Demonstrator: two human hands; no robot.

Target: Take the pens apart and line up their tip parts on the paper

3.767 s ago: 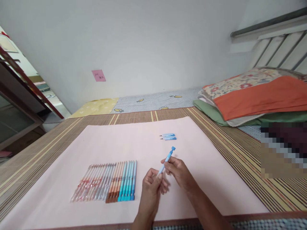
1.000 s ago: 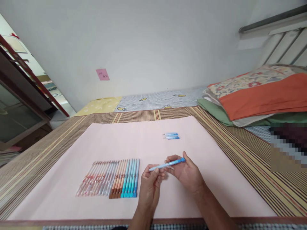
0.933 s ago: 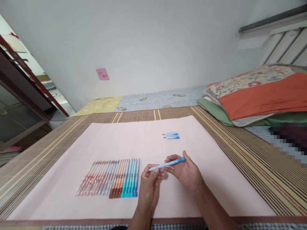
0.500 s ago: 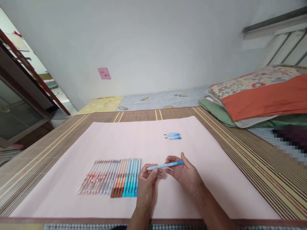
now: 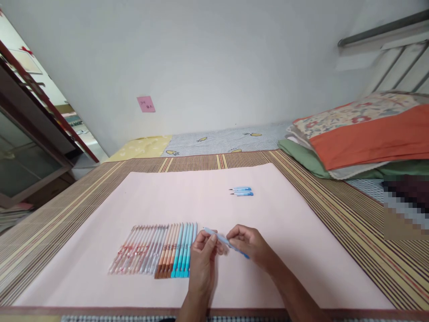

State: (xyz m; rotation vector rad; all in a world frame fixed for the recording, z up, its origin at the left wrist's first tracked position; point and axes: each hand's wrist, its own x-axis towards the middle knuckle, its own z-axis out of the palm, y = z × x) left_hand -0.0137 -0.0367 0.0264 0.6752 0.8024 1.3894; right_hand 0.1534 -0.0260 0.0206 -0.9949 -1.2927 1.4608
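Observation:
A light blue pen (image 5: 214, 233) with a darker blue end slants down to the right above the pink sheet. My left hand (image 5: 203, 257) grips it near its pale tip, thumb on top. My right hand (image 5: 252, 245) has its thumb and fingers closed around the middle of the same pen, the blue end sticking out below. Left of my hands lies a tidy row of pens: clear ones with reddish marks (image 5: 134, 250), brown-and-peach ones (image 5: 169, 250) and turquoise ones (image 5: 182, 252). Farther back lie two short blue pen pieces (image 5: 246, 194) with dark points.
The pink sheet (image 5: 187, 192) covers much of a striped mat (image 5: 315, 201). Folded bedding in orange, floral and green (image 5: 372, 138) is piled at the right. A pink note (image 5: 146, 104) sticks to the wall, and a doorway (image 5: 77, 120) stands at the left.
The pen has tilted, its blue end swinging downward and its pale tip rising slightly. My right hand has gone from loosely spread fingers near the blue end to a closed grip farther along.

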